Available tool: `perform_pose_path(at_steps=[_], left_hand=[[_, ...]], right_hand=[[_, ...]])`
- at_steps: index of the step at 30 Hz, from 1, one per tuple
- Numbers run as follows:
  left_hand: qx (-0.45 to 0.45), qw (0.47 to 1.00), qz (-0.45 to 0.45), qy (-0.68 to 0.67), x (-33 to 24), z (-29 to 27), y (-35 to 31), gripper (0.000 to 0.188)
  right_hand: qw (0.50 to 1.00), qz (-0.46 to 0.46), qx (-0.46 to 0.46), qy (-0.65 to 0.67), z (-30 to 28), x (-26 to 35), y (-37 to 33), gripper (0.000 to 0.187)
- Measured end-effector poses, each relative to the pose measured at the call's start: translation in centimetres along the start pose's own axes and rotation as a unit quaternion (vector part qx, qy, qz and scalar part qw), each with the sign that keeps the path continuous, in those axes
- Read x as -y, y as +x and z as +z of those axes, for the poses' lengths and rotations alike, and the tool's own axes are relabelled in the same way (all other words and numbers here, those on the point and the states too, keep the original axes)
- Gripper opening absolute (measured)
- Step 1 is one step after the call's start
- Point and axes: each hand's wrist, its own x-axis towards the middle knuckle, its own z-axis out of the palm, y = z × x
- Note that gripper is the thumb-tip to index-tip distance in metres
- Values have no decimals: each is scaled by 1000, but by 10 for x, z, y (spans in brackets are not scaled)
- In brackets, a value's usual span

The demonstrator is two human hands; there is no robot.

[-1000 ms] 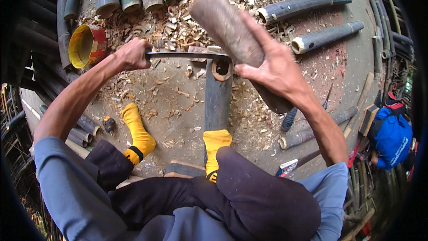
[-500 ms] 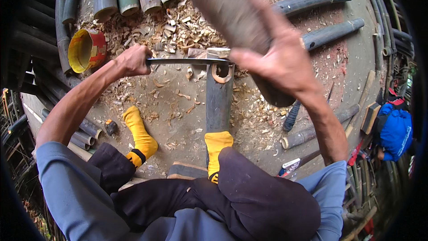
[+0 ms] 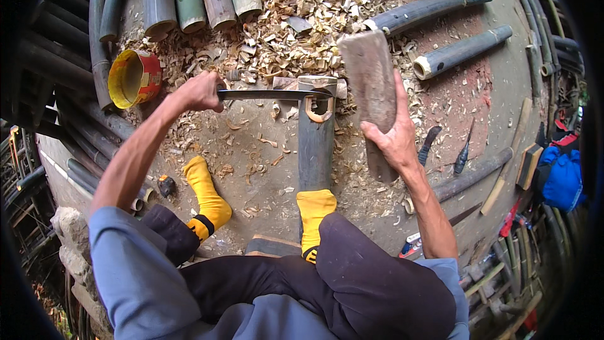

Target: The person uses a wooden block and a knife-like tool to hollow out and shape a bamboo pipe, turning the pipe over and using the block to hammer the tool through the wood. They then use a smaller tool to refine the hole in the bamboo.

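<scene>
My left hand [image 3: 200, 92] is closed round the handle of a long dark knife [image 3: 261, 95]. The blade reaches rightward across a dark bamboo tube [image 3: 316, 157], its far part at a squarish opening cut near the tube's far end. A short piece of bamboo lies crosswise under that end. In my right hand [image 3: 397, 141] is a thick, rough wooden block [image 3: 370, 82], held upright to the right of the tube and apart from the blade. My right foot, in a yellow sock [image 3: 316, 211], presses on the tube's near part; my other foot rests on the ground to the left.
Bamboo shavings [image 3: 296, 12] cover the ground beyond the tube. Cut bamboo sections [image 3: 190, 0] line the far left, beside a red-and-yellow tin [image 3: 149, 75]. Two more sections [image 3: 462, 53] lie far right. Dark-handled tools [image 3: 462, 156] and a blue bag [image 3: 562, 177] are at the right.
The wooden block, blurred and held high over the blade before, is now lower, farther right and sharp. My left hand and the knife stay across the tube, while the whole view has shifted slightly.
</scene>
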Motion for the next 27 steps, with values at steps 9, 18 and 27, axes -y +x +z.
perform_pose_path(at_steps=[9, 18, 27], left_hand=[[-256, 967, 6, 20, -3, 68, -20, 27], [-321, 904, 177, 219, -23, 49, -58, 26], [-259, 930, 197, 169, -20, 46, -45, 27]], right_hand=[[973, 187, -43, -127, -7, -84, -79, 85], [977, 172, -102, -73, 12, -82, -128, 75], [979, 148, -106, -86, 15, -67, -117, 82]])
